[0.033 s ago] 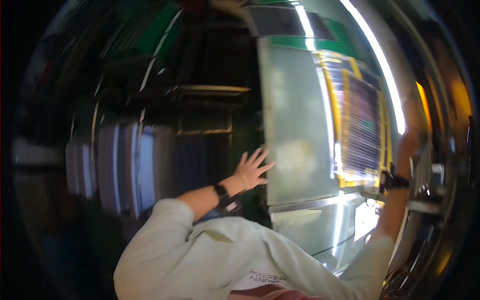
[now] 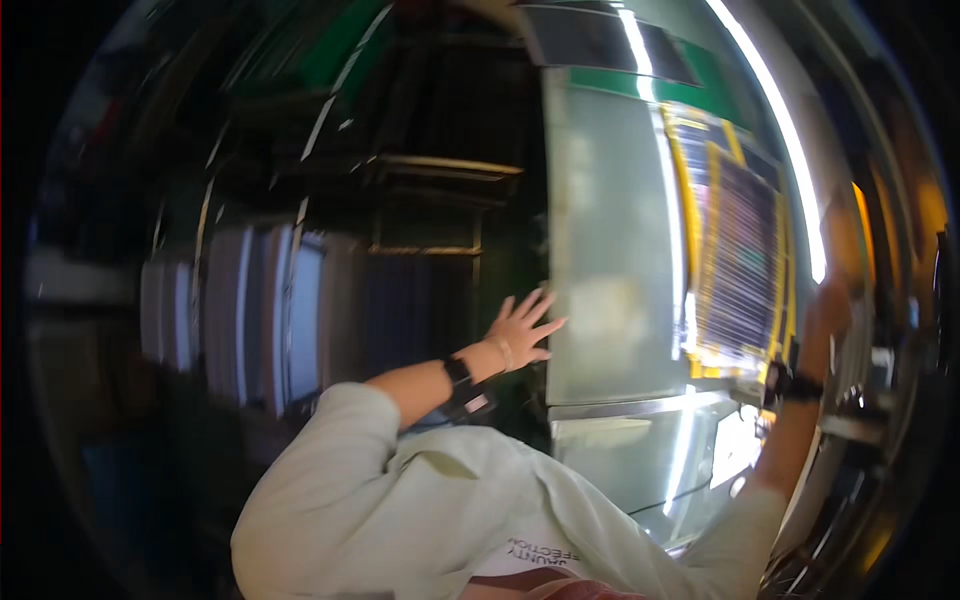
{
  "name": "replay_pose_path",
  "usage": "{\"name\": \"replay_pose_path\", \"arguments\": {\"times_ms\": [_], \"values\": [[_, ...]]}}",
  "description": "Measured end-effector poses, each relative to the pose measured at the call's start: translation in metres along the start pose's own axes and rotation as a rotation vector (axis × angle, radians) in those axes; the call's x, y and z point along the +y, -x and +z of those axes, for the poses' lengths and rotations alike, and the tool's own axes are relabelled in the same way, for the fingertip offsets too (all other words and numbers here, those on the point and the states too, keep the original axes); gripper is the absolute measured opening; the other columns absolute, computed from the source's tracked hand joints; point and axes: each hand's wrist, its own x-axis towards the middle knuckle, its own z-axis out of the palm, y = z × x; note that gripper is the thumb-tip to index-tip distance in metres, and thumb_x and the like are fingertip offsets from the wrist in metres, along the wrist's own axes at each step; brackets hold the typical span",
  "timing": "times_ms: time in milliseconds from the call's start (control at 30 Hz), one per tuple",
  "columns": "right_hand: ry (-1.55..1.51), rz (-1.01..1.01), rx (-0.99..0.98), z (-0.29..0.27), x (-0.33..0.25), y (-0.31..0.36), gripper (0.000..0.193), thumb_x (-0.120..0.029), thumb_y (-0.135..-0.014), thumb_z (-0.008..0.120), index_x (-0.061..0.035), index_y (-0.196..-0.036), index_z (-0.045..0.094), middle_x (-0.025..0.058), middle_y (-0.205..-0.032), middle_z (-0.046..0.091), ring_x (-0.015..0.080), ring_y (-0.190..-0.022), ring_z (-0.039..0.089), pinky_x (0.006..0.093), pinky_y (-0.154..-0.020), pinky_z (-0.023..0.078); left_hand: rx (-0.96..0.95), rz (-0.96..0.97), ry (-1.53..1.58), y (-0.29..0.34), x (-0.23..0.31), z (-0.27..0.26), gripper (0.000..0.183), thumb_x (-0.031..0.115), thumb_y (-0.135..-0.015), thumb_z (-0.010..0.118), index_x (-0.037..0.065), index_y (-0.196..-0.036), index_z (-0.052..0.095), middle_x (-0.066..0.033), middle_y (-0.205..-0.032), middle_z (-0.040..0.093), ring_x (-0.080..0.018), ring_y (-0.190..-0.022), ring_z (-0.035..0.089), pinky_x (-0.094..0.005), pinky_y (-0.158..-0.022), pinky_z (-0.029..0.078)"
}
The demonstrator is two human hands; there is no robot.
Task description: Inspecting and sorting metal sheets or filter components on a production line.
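My left hand (image 2: 515, 333) has its fingers spread beside the near-left edge of a pale glass-like tabletop (image 2: 605, 240); nothing is in it. Whether the fingertips touch the edge cannot be made out. On the right side, my right hand (image 2: 830, 300) is raised at the lower end of a bright light strip (image 2: 780, 110), smeared and dim, its fingers unclear. Between the hands, on the tabletop, lie dark striped panels (image 2: 740, 250) with yellow borders, overlapping one another. Each wrist wears a black band.
Behind the panels are a green strip (image 2: 610, 84) and a dark flat sheet (image 2: 610, 42). A lower glossy surface (image 2: 610, 460) with a bright white patch (image 2: 735, 448) adjoins the tabletop nearer me. To the left, pale upright boards (image 2: 230, 310) and a dark metal rack (image 2: 440, 165) stand blurred.
The whole view has shifted slightly, with tabletop, panels and rack appearing a little farther right. My left hand stays spread at the table edge; my right arm keeps nearly the same pose.
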Motion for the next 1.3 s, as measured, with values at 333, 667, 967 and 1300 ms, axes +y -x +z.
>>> {"name": "replay_pose_path", "arguments": {"times_ms": [333, 667, 967, 1300], "values": [[-0.706, -0.441, -0.226, -0.097, -0.264, 0.154, 0.061, 0.012, -0.074, 0.045, -0.0122, -0.129, 0.045, 0.0147, -0.130, 0.045, 0.0360, -0.117, 0.045, 0.0413, -0.093, 0.042, 0.004, -0.431, 0.164, 0.158, -0.027, 0.059, 0.066, 0.035, -0.080, 0.059, 0.021, -0.138, 0.029, -0.0186, -0.145, 0.013, -0.0372, -0.129, 0.026, -0.0410, -0.103, 0.030], [-0.815, -0.528, -0.842, -0.086, -0.297, 0.189, 0.081, 0.018, -0.061, 0.044, -0.0128, -0.136, 0.033, 0.0220, -0.140, 0.025, 0.0388, -0.127, 0.029, 0.0415, -0.103, 0.030, 0.561, -1.031, -0.088, 0.430, -0.115, 0.020, 0.044, 0.023, -0.077, 0.063, 0.011, -0.118, 0.054, -0.0194, -0.129, 0.043, -0.0360, -0.119, 0.040, -0.0425, -0.099, 0.034], [-1.260, -0.208, -0.917, -0.160, -0.282, 0.255, 0.032, -0.005, -0.080, 0.048, -0.0027, -0.110, 0.058, 0.0161, -0.091, 0.063, 0.0271, -0.086, 0.060, 0.0354, -0.076, 0.046, 0.216, -1.788, -0.078, 0.649, -0.282, -0.137, 0.030, 0.028, -0.085, 0.053, 0.010, -0.109, 0.060, -0.0099, -0.116, 0.057, -0.0307, -0.109, 0.051, -0.0439, -0.092, 0.041], [-0.951, -0.207, -1.362, -0.317, -0.542, 0.350, 0.032, -0.012, -0.080, 0.054, -0.0045, -0.111, 0.057, 0.0167, -0.092, 0.063, 0.0290, -0.083, 0.060, 0.0364, -0.074, 0.047, 0.643, -1.666, -0.171, 0.782, -0.481, -0.166, 0.024, 0.025, -0.084, 0.052, 0.009, -0.095, 0.065, -0.0163, -0.102, 0.061, -0.0350, -0.095, 0.057, -0.0448, -0.083, 0.046]]}}
